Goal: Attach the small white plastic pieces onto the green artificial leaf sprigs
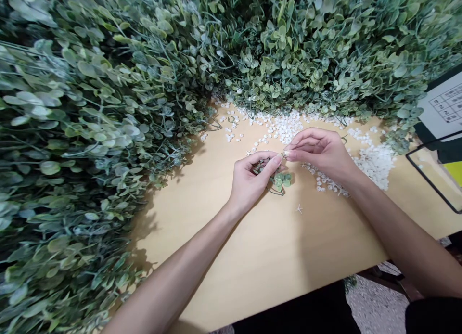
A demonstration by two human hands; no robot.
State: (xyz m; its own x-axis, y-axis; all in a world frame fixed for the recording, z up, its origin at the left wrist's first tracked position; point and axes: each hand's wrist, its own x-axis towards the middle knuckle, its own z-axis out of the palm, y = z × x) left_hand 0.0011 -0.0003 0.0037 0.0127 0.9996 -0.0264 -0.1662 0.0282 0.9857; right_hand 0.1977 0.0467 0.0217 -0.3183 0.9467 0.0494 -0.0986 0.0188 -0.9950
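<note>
My left hand (255,176) is closed on a small sprig of artificial green leaves (281,181), whose leaves and thin stem hang below the fingers. Right beside it, my right hand (317,153) pinches with thumb and forefinger at the sprig's upper end. Something small and pale shows between those fingertips, too small to name. Under and around the right hand lie many tiny white round pieces (285,124). A small white star-shaped piece (299,209) lies on the table below the hands.
Dense heaps of artificial greenery (90,108) line the left and back of the light wooden table (224,271). A pile of white star-shaped pieces (377,165) sits at right. Further right are a printed sheet (447,103) and a black-rimmed clear tray (431,180).
</note>
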